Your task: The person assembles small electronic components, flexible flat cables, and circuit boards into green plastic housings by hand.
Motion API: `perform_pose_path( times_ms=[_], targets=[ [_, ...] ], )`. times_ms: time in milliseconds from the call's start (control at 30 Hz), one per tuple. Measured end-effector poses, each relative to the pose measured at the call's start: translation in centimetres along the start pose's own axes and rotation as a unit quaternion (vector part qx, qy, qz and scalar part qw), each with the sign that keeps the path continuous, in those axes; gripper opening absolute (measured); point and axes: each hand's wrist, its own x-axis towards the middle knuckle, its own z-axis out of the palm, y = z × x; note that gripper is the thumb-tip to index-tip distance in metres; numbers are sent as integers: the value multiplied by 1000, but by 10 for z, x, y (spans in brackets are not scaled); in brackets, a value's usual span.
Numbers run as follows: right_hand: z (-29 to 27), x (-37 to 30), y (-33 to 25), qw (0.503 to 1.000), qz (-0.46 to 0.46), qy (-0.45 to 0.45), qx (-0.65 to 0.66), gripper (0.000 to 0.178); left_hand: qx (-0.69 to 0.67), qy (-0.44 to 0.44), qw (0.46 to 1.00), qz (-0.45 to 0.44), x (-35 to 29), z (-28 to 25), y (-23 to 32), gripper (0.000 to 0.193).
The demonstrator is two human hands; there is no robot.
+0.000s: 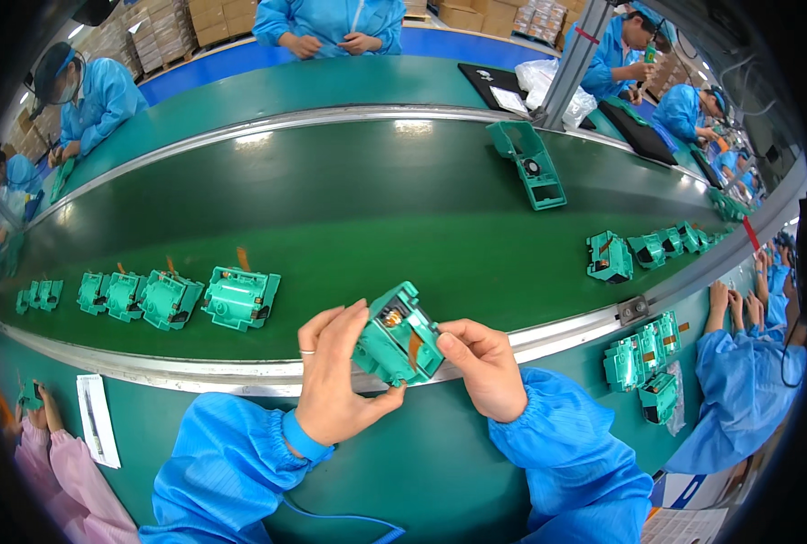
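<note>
Two bare hands hold one green plastic module (pixel 398 335) just above the near metal rail (pixel 240 370) of the conveyor belt (pixel 376 236). The left hand (pixel 335 372) wraps its near-left side, thumb beneath and fingers curled over the top; the right hand (pixel 485 363) pinches its right edge between thumb and forefinger, beside an orange strip.

The module sits tilted — its long axis runs from near-left to far-right, and its open face, with a small brass-coloured part inside, points up and toward the far left.

The grip looks light on the right side, so a slip there could, as a judgement, drop the piece onto the rail or bend the orange strip; pressure near the open face could disturb the brass part.

Farther left on the belt lies a row of green modules (pixel 240 297); another cluster (pixel 643 249) lies far right, and a long green housing (pixel 530 165) lies farther still — workers in blue coats line the far side.
</note>
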Motion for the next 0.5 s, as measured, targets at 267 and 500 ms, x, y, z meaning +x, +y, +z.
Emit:
perform_pose_path(
  times_ms=[267,500],
  targets=[
    [-62,37,-56,657,-345,232,-629,49,118,62,986,-96,22,-11,-16,68],
    [-146,30,-75,537,-102,397,-738,71,164,52,978,-119,22,-10,-20,56]
  ],
)
